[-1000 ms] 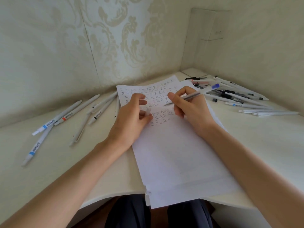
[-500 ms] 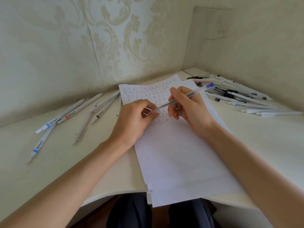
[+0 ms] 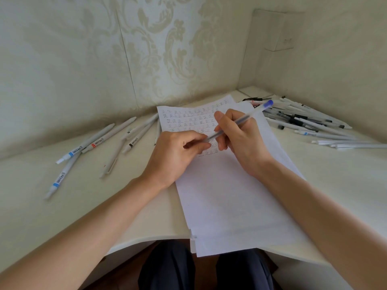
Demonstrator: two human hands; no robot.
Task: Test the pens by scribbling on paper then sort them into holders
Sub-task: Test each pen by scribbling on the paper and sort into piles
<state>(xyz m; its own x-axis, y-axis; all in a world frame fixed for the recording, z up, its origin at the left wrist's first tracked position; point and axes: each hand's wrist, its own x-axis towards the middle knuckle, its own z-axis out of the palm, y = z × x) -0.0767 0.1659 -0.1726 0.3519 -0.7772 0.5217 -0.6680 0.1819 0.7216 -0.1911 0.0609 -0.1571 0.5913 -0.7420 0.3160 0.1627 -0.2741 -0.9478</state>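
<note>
Head view: my right hand [image 3: 240, 141] grips the pen [image 3: 236, 122] by its middle, fingers curled round the clear barrel, the blue end pointing up and to the right. My left hand [image 3: 176, 153] pinches the pen's front end between thumb and fingers. Both hands are over the paper [image 3: 230, 195], which lies on the desk [image 3: 83, 206] and has rows of marks at the top. Loose pens [image 3: 100, 141] lie left of the paper, a pile [image 3: 303, 120] lies right.
</note>
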